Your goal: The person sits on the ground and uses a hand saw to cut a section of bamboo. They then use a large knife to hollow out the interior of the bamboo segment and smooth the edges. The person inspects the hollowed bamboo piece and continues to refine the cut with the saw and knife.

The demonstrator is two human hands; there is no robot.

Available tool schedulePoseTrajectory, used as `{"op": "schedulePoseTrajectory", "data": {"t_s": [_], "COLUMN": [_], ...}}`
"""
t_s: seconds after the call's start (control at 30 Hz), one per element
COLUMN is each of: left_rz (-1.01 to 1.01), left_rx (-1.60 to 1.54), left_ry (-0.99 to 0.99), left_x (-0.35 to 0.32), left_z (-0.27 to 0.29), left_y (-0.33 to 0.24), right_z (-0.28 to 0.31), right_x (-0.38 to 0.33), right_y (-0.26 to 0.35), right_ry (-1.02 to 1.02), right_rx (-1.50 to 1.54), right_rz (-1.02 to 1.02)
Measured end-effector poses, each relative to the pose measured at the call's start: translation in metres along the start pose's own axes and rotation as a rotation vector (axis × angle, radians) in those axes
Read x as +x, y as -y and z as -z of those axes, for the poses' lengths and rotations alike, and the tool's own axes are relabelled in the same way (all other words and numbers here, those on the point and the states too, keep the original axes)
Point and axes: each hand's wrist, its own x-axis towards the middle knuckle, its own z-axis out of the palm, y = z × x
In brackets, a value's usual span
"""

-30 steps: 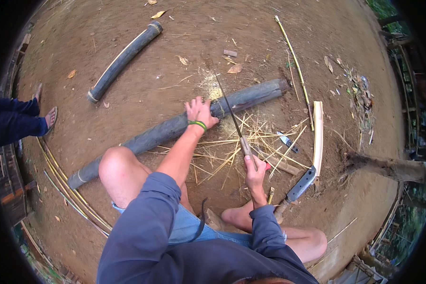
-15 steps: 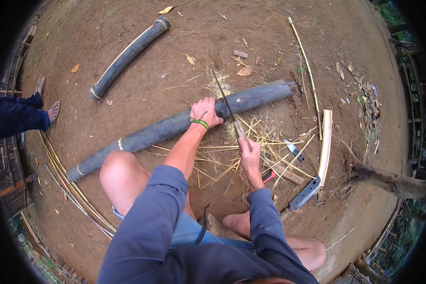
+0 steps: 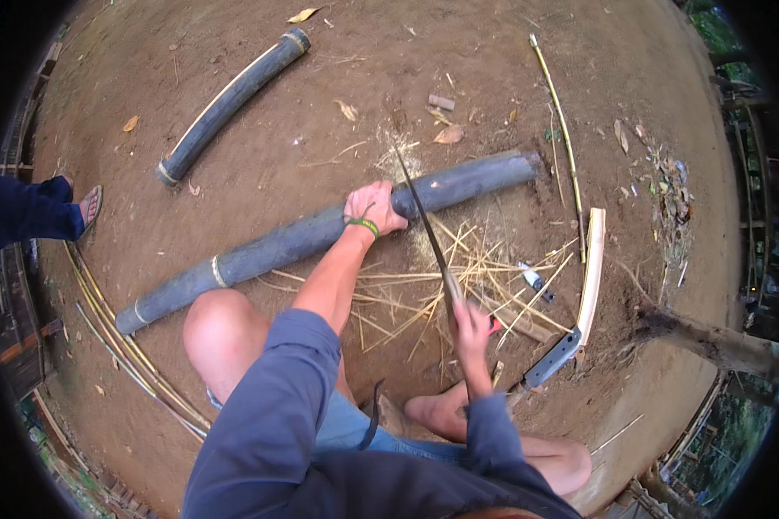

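Note:
A long dark bamboo pole point(image 3: 277, 250) lies slantwise on the dirt in front of my knees. My left hand point(image 3: 374, 208) is wrapped over it near its middle and grips it. Just right of that hand, a handsaw point(image 3: 428, 227) rests its blade across the pole. My right hand point(image 3: 471, 327) is closed round the saw's handle, low and close to my right shin. Pale sawdust point(image 3: 404, 157) lies on the ground beyond the pole under the blade's tip. How deep the blade sits in the bamboo cannot be made out.
Thin bamboo strips point(image 3: 485, 277) lie scattered nearside of the pole. At right are a dark-bladed machete point(image 3: 552, 357), a split bamboo piece point(image 3: 592, 277) and a thin stick point(image 3: 561, 130). A shorter bamboo section point(image 3: 234, 105) lies far left. Another person's sandalled foot point(image 3: 91, 208) stands at left.
My right hand has pulled the saw back toward me and slightly right, so more blade lies nearside of the pole. My left hand keeps its grip.

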Motion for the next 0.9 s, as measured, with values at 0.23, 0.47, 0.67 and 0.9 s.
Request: {"op": "schedulePoseTrajectory", "data": {"t_s": [0.23, 0.47, 0.67, 0.9], "left_rz": [-0.052, -0.049, -0.129, -0.131], "left_rx": [-0.009, 0.011, 0.014, 0.048], "left_ry": [-0.006, 0.064, -0.157, -0.228], "left_x": [0.014, -0.017, -0.030, -0.040], "left_z": [0.008, -0.006, -0.033, -0.043], "left_y": [-0.013, -0.008, -0.019, -0.010], "right_z": [-0.027, -0.021, 0.004, -0.015], "right_x": [0.051, 0.017, 0.006, 0.015], "right_y": [-0.019, 0.011, -0.070, 0.056], "right_ry": [0.013, 0.008, -0.054, -0.076], "right_rx": [-0.004, -0.071, 0.018, -0.159], "right_rz": [-0.030, -0.087, 0.060, -0.156]}}
